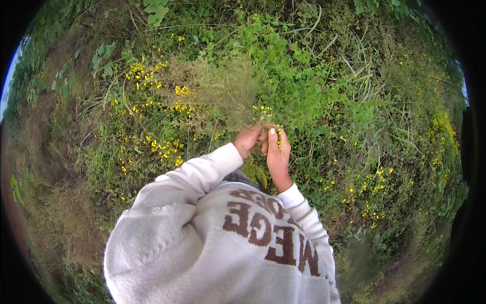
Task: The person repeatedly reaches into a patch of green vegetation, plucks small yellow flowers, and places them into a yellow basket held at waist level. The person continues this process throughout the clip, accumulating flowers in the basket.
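The person stands over a bank of wild plants, both hands raised together in front of the chest. The left hand (248, 139) is curled nearly closed, its fingertips pinched on a thin sprig of small yellow flowers (263, 109) that rises just above the knuckles. The right hand (277, 149) is pressed up against the left, thumb upright with the nail facing up, fingers folded in; a few yellow blossoms show against its thumb side, so it seems to be gripping the same sprig lower down, though the stem is too fine to follow between the fingers. Both arms are in the sleeves of a white knitted sweater (202, 243) with large brown letters across the front, which fills the lower middle of the view. Behind the hands stands a tuft of dry, pale brown feathery grass (217, 88), and to its left more yellow flowers (144, 76) are scattered through the green. A further patch of yellow blooms (372, 190) lies well off to the right among long grass blades and low leafy weeds (304, 66). Bare brownish ground (45, 126) shows along the left edge.
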